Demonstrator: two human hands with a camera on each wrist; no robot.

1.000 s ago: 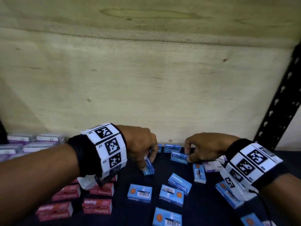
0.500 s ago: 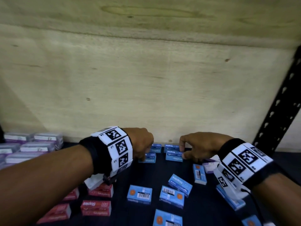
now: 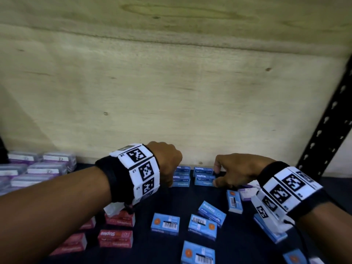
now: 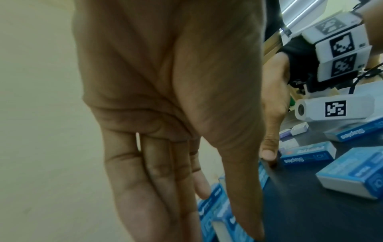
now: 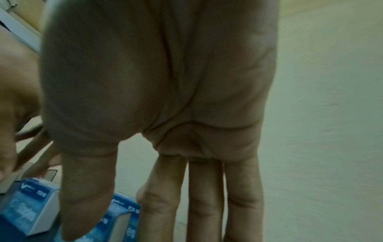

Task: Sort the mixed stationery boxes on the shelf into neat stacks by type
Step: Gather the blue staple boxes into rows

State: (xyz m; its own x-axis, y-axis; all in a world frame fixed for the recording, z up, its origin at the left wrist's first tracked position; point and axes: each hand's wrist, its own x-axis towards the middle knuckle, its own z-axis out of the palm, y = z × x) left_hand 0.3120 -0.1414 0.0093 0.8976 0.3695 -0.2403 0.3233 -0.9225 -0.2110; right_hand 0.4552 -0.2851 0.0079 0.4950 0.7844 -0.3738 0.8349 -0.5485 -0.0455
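Fingers: left hand point(image 3: 167, 164) reaches down with fingers point(image 4: 157, 180) straight and pressed side by side, tips against the left blue stack; right hand point(image 3: 236, 173) has fingers point(image 5: 205, 196) straight and together behind the right blue stack, thumb at its front, bracketing it rather than curling round it.
Nearest row: loose blue cardboard staple boxes point(image 3: 165, 223) lie scattered on the dark shelf point(image 3: 144, 250), some barcode-up, some tilted, apart from one another.
Near left: red cardboard staple boxes point(image 3: 115, 237) sit in low piles under and beside the left forearm.
Near right: one more blue box point(image 3: 270, 231) lies partly under the right wrist camera; a small pale purple-and-white box point(image 3: 247, 193) rests just beside the right hand.
Wrists: black bands with white tracking-marker blocks point(image 3: 142, 172) ring both wrists.
Middle ground: two short stacks of blue staple boxes point(image 3: 203, 177) stand side by side near the back of the shelf, between the two hands, the left stack touching the left fingertips.
Far left: purple-and-white wrapped boxes point(image 3: 38, 168) are grouped in rows against the back wall, well apart from the blue ones.
Background: pale plywood back panel point(image 3: 171, 92) rises behind the shelf; a black perforated metal upright point(image 3: 327, 130) slants along the right edge.
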